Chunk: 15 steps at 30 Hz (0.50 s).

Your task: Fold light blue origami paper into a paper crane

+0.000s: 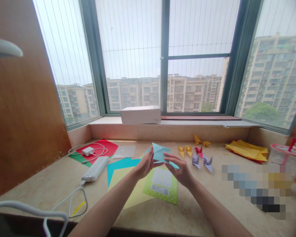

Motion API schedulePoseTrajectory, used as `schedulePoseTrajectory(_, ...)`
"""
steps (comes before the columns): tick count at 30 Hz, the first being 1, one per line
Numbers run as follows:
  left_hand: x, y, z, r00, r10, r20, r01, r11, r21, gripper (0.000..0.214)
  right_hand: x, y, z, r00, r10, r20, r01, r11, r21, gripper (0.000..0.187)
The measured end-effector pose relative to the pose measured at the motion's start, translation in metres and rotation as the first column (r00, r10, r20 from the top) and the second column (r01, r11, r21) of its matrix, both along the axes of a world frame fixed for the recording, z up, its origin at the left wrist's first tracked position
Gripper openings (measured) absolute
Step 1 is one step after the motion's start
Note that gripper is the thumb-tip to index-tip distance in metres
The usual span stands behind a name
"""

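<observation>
beige counter (199,210) below: left hand (146,164) and right hand (179,168), each grip pinched on blue paper (159,152), partly hide its edges.

Two hands (145,165) (179,167), two purple figures (195,161) (208,163)

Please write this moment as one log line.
left hand: holds folded light-blue paper; right hand: holds same paper; countertop: green dotted sheet, lilac origami figures
</observation>
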State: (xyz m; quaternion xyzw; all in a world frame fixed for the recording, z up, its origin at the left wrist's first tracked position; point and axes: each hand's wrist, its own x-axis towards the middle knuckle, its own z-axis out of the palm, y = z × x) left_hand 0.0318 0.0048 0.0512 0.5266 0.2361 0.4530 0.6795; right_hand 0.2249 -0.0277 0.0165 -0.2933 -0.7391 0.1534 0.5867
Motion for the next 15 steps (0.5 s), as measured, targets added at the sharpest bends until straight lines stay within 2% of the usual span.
schedulePoseTrajectory(2,0.006,0.000,0.003,0.996,0.080,0.037,-0.080,0.997,0.013,0.048,-0.006,-0.003,-0.004,0.991,0.012,0.132,-0.018,0.999,0.049,0.025)
schedulePoseTrajectory(4,0.009,0.005,0.002,0.993,0.113,0.029,-0.114,0.993,0.021,0.042,-0.007,-0.004,-0.006,0.984,-0.002,0.177,-0.009,0.998,0.062,0.024)
schedulePoseTrajectory(8,0.008,0.015,-0.009,0.995,0.103,-0.016,-0.103,0.995,0.001,0.046,0.004,0.003,-0.007,0.970,-0.052,0.239,0.033,0.996,0.082,0.021)
schedulePoseTrajectory(12,0.004,0.018,-0.024,0.992,0.113,-0.053,-0.115,0.993,-0.033,0.048,0.019,0.009,-0.008,0.957,-0.119,0.263,0.098,0.991,0.089,0.028)
schedulePoseTrajectory(15,0.003,0.016,-0.027,0.992,0.111,-0.060,-0.114,0.992,-0.054,0.050,0.026,0.013,-0.011,0.927,-0.093,0.364,0.076,0.995,0.062,0.033)
